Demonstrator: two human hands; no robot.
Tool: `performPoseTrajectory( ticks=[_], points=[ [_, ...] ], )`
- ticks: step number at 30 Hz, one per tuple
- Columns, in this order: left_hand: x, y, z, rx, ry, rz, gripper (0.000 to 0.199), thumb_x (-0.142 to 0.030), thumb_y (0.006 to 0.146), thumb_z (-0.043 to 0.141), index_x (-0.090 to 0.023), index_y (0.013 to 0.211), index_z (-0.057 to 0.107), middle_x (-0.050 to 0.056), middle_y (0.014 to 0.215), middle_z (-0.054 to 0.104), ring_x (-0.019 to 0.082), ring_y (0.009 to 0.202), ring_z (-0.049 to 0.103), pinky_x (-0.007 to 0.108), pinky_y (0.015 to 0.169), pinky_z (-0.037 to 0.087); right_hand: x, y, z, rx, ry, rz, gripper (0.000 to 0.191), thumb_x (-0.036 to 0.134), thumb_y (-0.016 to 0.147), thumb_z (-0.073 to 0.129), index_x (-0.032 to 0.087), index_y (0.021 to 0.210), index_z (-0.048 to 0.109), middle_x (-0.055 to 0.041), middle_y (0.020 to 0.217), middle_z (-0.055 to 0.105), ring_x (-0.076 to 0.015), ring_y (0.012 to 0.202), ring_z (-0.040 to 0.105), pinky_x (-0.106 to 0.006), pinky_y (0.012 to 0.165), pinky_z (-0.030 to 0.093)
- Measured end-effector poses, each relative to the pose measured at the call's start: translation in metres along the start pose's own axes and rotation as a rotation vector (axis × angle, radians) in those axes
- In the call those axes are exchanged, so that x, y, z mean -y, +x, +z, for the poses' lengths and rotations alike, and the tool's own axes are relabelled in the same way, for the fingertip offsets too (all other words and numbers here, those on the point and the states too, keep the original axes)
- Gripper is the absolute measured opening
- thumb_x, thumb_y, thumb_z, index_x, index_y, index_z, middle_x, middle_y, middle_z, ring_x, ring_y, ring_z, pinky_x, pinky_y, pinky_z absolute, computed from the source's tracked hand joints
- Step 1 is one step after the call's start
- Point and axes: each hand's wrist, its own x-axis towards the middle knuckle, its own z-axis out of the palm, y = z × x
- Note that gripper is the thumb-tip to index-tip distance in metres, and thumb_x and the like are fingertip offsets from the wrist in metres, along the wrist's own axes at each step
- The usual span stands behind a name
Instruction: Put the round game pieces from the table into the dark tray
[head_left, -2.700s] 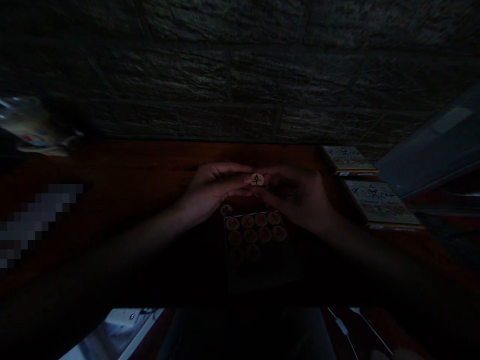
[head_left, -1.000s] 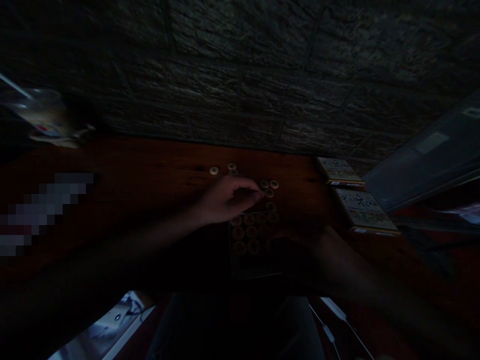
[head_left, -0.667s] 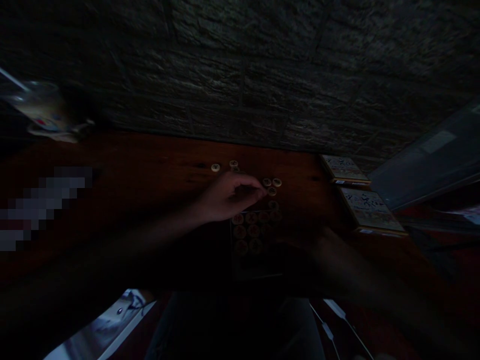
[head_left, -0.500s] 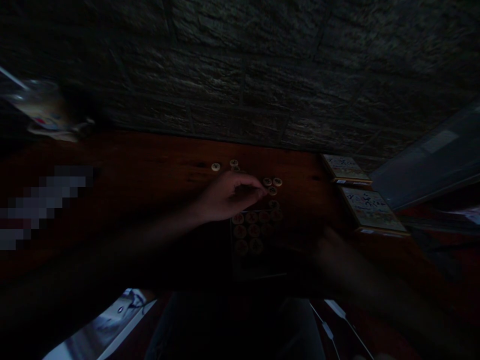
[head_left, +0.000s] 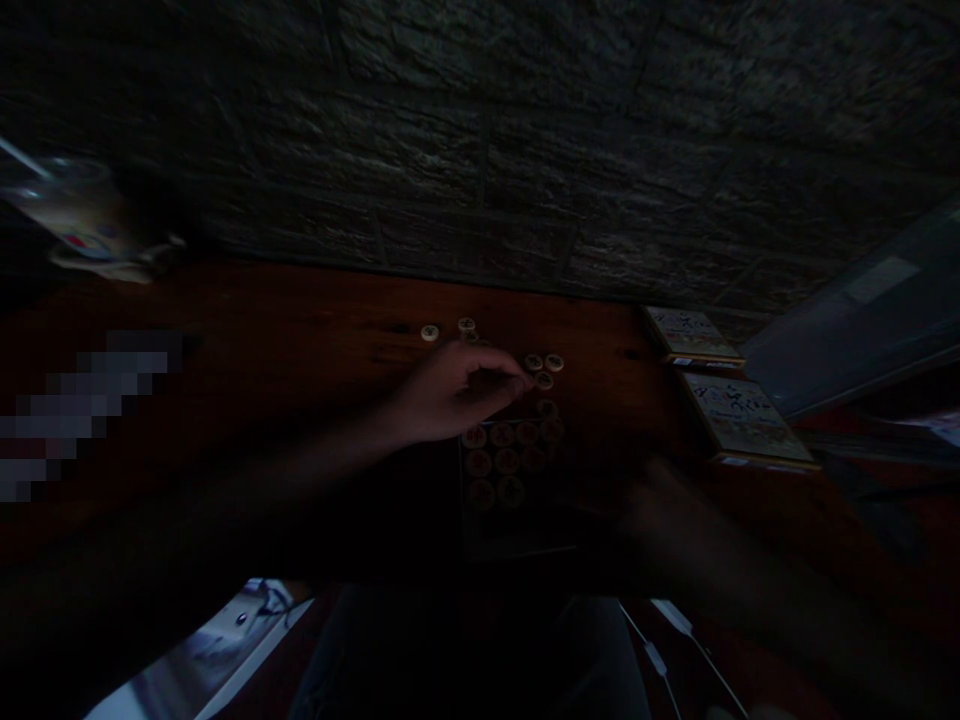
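My left hand reaches over the wooden table, thumb and forefinger pinched at the edge of a round pale piece; what lies between the fingertips is too small and dark to make out. Two more round pieces touch that one from behind. Below my left hand, several round pieces with red marks stand in rows inside a thin pale outline. Two loose pieces lie behind the hand, one at the left and one nearer the middle. My right hand is in deep shadow right of the rows, its fingers unclear.
Two flat printed boxes lie at the right of the table. A cup with a straw stands at the far left. The stone wall runs along the back edge. White cables hang at the lower right.
My right hand has shifted slightly to the left, toward the rows of pieces. My left hand stays in nearly the same place.
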Motion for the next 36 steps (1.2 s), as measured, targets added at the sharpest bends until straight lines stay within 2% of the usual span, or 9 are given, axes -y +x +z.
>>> performPoseTrajectory(
  ticks=[11, 14, 18, 21, 23, 27, 30, 34, 36],
  points=[
    [0.0, 0.001, 0.0, -0.01, -0.016, -0.026, 0.016, -0.027, 0.093, 0.067, -0.022, 0.092, 0.083, 0.003, 0.094, 0.085, 0.021, 0.088, 0.078, 0.03, 0.08, 0.057, -0.002, 0.001, 0.002, -0.021, -0.044, -0.037, 0.044, 0.004, 0.077, 0.08, 0.029, 0.113, 0.083, -0.0021, 0.099, 0.086, -0.0216, 0.082, 0.082, -0.028, 0.069, 0.063],
    [-0.001, 0.0, 0.0, -0.02, -0.018, -0.036, 0.017, -0.028, 0.094, 0.067, -0.021, 0.092, 0.083, 0.004, 0.093, 0.085, 0.021, 0.086, 0.078, 0.03, 0.077, 0.056, -0.001, -0.001, -0.003, -0.091, -0.03, -0.066, 0.039, 0.002, 0.076, 0.08, 0.025, 0.106, 0.084, -0.0033, 0.098, 0.086, -0.0229, 0.08, 0.082, -0.029, 0.065, 0.062],
    [0.001, 0.002, -0.001, -0.1, -0.015, -0.053, 0.019, -0.031, 0.096, 0.067, -0.021, 0.091, 0.083, 0.005, 0.094, 0.085, 0.021, 0.088, 0.078, 0.03, 0.079, 0.057, -0.007, 0.009, -0.023, -0.256, 0.021, -0.036, 0.019, 0.011, 0.09, 0.073, 0.024, 0.097, 0.084, -0.0014, 0.088, 0.085, -0.0176, 0.067, 0.078, -0.026, 0.057, 0.056],
    [0.006, 0.006, -0.006, -0.245, -0.029, -0.086, 0.018, -0.029, 0.096, 0.068, -0.02, 0.093, 0.083, 0.006, 0.095, 0.085, 0.02, 0.089, 0.079, 0.029, 0.081, 0.058, -0.03, 0.035, -0.042, -0.377, 0.105, 0.063, 0.012, 0.024, 0.095, 0.073, 0.025, 0.091, 0.084, -0.0011, 0.085, 0.084, -0.0186, 0.067, 0.077, -0.029, 0.059, 0.056],
    [0.009, 0.009, -0.011, -0.329, -0.028, -0.102, 0.015, -0.026, 0.094, 0.069, -0.019, 0.092, 0.082, 0.006, 0.091, 0.084, 0.02, 0.085, 0.079, 0.029, 0.079, 0.059, -0.054, 0.06, -0.049, -0.502, 0.147, 0.128, 0.011, 0.024, 0.093, 0.074, 0.025, 0.09, 0.085, -0.0019, 0.086, 0.084, -0.0212, 0.071, 0.078, -0.032, 0.063, 0.058],
    [0.018, 0.013, -0.022, -0.369, 0.07, -0.094, 0.014, -0.022, 0.094, 0.068, -0.018, 0.091, 0.081, 0.005, 0.087, 0.084, 0.018, 0.082, 0.079, 0.027, 0.076, 0.057, -0.106, 0.101, -0.04, -0.754, 0.289, 0.306, 0.015, 0.014, 0.089, 0.069, 0.018, 0.091, 0.083, -0.0054, 0.089, 0.084, -0.0229, 0.082, 0.079, -0.033, 0.073, 0.06],
    [0.025, 0.013, -0.025, -0.352, 0.173, -0.064, 0.015, -0.022, 0.094, 0.068, -0.018, 0.093, 0.082, 0.005, 0.095, 0.085, 0.018, 0.087, 0.079, 0.026, 0.076, 0.056, -0.126, 0.103, -0.019, -0.701, 0.305, 0.414, 0.015, 0.014, 0.089, 0.068, 0.014, 0.092, 0.082, -0.0095, 0.093, 0.085, -0.0233, 0.085, 0.079, -0.035, 0.078, 0.06],
    [0.027, 0.01, -0.021, -0.312, 0.255, -0.036, 0.016, -0.023, 0.096, 0.067, -0.019, 0.094, 0.083, 0.005, 0.099, 0.086, 0.019, 0.089, 0.08, 0.027, 0.077, 0.057, -0.127, 0.083, -0.001, -0.476, 0.292, 0.387, 0.015, 0.018, 0.087, 0.069, 0.018, 0.091, 0.083, -0.008, 0.092, 0.085, -0.0235, 0.081, 0.079, -0.034, 0.074, 0.059],
    [0.027, 0.008, -0.019, -0.295, 0.279, -0.04, 0.017, -0.025, 0.097, 0.067, -0.02, 0.095, 0.083, 0.004, 0.099, 0.086, 0.019, 0.089, 0.08, 0.028, 0.077, 0.057, -0.124, 0.077, -0.001, -0.448, 0.256, 0.356, 0.016, 0.019, 0.089, 0.068, 0.018, 0.094, 0.083, -0.0071, 0.093, 0.085, -0.0235, 0.081, 0.079, -0.034, 0.074, 0.059]
  ],
)
